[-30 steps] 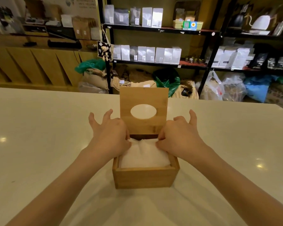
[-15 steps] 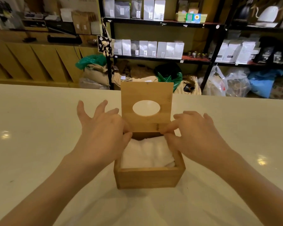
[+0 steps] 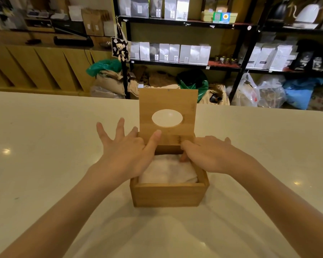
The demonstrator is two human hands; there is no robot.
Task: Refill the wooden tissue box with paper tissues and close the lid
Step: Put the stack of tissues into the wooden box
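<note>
Refill stage: judged complete. White tissues (image 3: 167,172) packed inside the wooden box (image 3: 168,195), filling it nearly to the rim, surface slightly rumpled. Box placed at the centre of the pale table (image 3: 45,146), near edge toward the camera.

Remaining: lid closure. Lid (image 3: 168,116) raised, standing nearly upright at the far edge of the box, oval opening facing the camera. Not yet lowered.

Left hand (image 3: 125,155): spread wide, fingers splayed and pointing far. Thumb laid against the lower left part of the lid face; palm above the left far corner of the box. Nothing clasped; contact only.

Right hand (image 3: 211,155): flat, palm down, over the right far corner of the box. Fingertips (image 3: 185,144) reaching left to the base of the lid near the hinge line; thumb dipping toward the tissues at the far right corner. Actual contact with the tissues: cannot tell. Nothing gripped.

Next step, as judged: tilt lid toward the near side and press down flush.
</note>
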